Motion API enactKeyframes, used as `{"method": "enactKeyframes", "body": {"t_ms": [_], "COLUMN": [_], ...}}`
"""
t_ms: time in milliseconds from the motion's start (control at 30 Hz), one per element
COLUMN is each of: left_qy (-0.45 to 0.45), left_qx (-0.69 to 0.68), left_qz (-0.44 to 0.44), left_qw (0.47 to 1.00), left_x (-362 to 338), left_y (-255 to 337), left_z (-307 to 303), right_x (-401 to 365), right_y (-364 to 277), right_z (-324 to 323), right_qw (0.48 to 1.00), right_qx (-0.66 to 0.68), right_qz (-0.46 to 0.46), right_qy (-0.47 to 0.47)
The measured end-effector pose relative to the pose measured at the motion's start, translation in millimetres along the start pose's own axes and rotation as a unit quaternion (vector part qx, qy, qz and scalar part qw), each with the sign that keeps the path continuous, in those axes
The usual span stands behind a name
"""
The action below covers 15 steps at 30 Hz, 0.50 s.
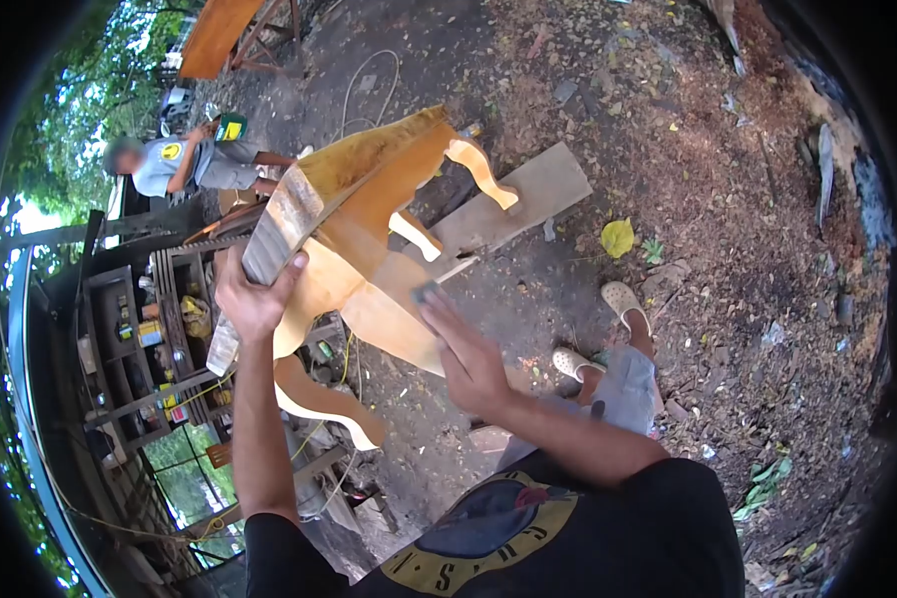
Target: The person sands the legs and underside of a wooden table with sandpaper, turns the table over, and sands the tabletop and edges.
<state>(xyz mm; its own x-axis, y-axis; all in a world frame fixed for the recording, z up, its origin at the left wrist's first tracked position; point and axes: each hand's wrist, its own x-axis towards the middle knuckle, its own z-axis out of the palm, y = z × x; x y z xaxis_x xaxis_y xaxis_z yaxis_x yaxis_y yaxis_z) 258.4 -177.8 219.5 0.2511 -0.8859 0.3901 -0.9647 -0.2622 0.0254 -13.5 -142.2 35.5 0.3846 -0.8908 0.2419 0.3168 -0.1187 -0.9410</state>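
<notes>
A varnish-coloured wooden furniture piece [369, 249] with curved legs lies tilted in front of me. My left hand [259, 291] is closed around its grey-brown edge board, thumb on the near side. My right hand [460, 351] is closed on a small dark green pad [427, 292], fingers stretched forward, against the pale inner panel [394, 314]. One curved leg [329, 404] points toward me at the lower left; two others [483, 171] [416, 235] stick out on the far right side.
Under the piece lies a flat board [528, 199] on leaf-strewn soil. Shelves [135, 339] with cans and bottles stand at the left. Another person [194, 164] holding a green container is at the upper left. An orange board [217, 38] stands at the top. A cord loops on the ground.
</notes>
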Motion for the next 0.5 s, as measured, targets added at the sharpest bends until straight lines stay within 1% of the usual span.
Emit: {"method": "enactKeyframes", "body": {"t_ms": [67,167,200,267,300,367,467,500], "left_qy": [-0.005,-0.010,-0.012,-0.002,0.004,0.004,0.011,0.015], "left_qx": [0.008,0.005,0.002,0.019,0.028,0.012,0.015,0.019], "left_qz": [-0.006,-0.017,-0.022,0.002,0.013,0.006,0.023,0.031], "left_qw": [1.000,1.000,1.000,1.000,1.000,1.000,1.000,0.999], "left_x": [-0.6,0.3,-0.1,-0.9,-1.1,-2.4,-1.6,-2.5], "left_y": [0.8,3.2,2.8,-1.4,-2.2,2.0,1.8,0.9], "left_z": [-1.1,-2.4,-2.2,-1.1,0.3,0.7,-0.5,-0.3], "right_x": [44.1,51.3,32.7,-26.6,-30.3,-38.8,34.4,40.8], "right_y": [-3.4,-6.0,-0.3,16.3,14.9,11.7,-13.5,-15.3], "right_z": [3.6,6.3,2.8,-8.9,-12.1,-14.7,4.9,7.9], "right_qw": [0.998,0.995,0.997,0.999,0.999,1.000,0.996,0.995], "right_qx": [0.017,-0.024,-0.028,-0.036,-0.032,-0.020,-0.039,-0.045], "right_qz": [-0.039,-0.077,-0.063,-0.035,-0.019,0.018,-0.074,-0.083], "right_qy": [-0.041,-0.058,-0.042,-0.012,-0.014,-0.009,-0.029,-0.036]}}
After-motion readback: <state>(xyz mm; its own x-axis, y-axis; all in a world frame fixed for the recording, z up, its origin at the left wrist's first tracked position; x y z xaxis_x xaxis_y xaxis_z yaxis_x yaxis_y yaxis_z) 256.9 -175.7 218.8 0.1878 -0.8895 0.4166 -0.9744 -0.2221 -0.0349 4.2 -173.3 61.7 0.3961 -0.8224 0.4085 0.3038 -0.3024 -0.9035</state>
